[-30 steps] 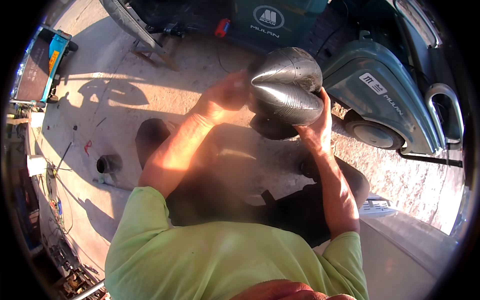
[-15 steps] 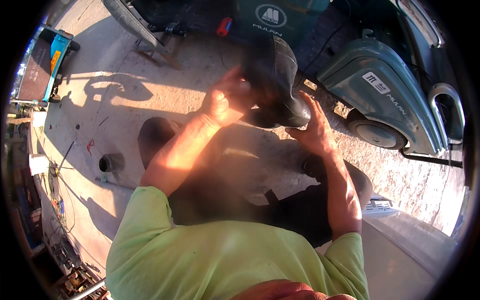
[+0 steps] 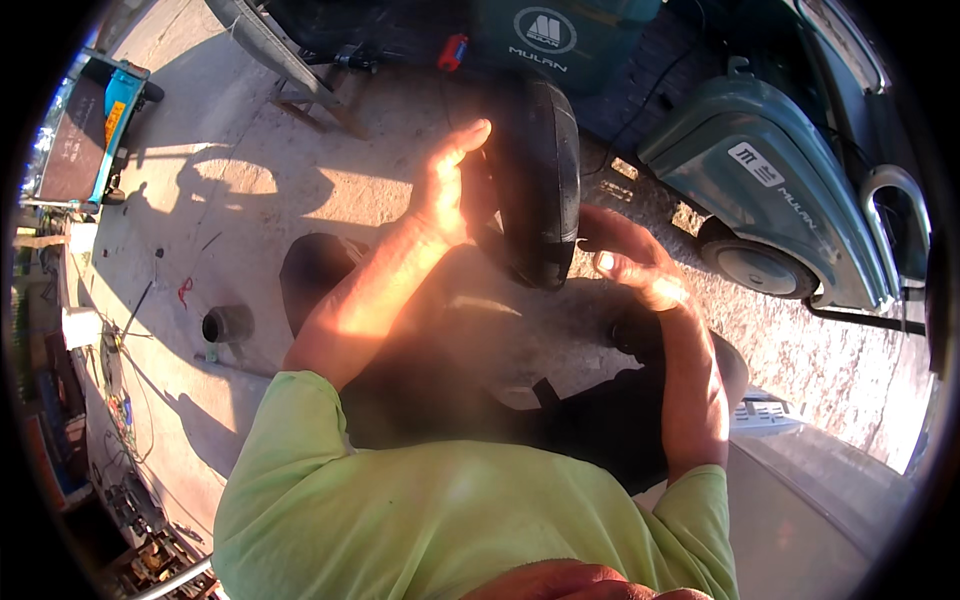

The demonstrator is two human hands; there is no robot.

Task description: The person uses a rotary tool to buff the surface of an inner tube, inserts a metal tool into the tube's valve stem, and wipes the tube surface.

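Note:
My left hand (image 3: 452, 185) grips a black padded saddle (image 3: 543, 180), held upright on edge above my lap. Its long side with a seam faces right, and my fingers on its left are partly hidden in glare and shadow. At the saddle's lower right, my right hand (image 3: 640, 262) has its fingers curved and thumb apart; its fingertips are close to the edge, and I cannot tell if they touch it.
A dark green vehicle (image 3: 760, 200) with a small wheel fills the right and top. A red object (image 3: 452, 52) sits on it. A grey stand (image 3: 300, 70) is at the top, a blue cart (image 3: 85, 140) at left. A dark cylinder (image 3: 228, 323) lies on the concrete floor.
The saddle has turned from its grooved, shiny face to a narrow upright side. My right hand has loosened and dropped slightly; my left hand's thumb has swung upward.

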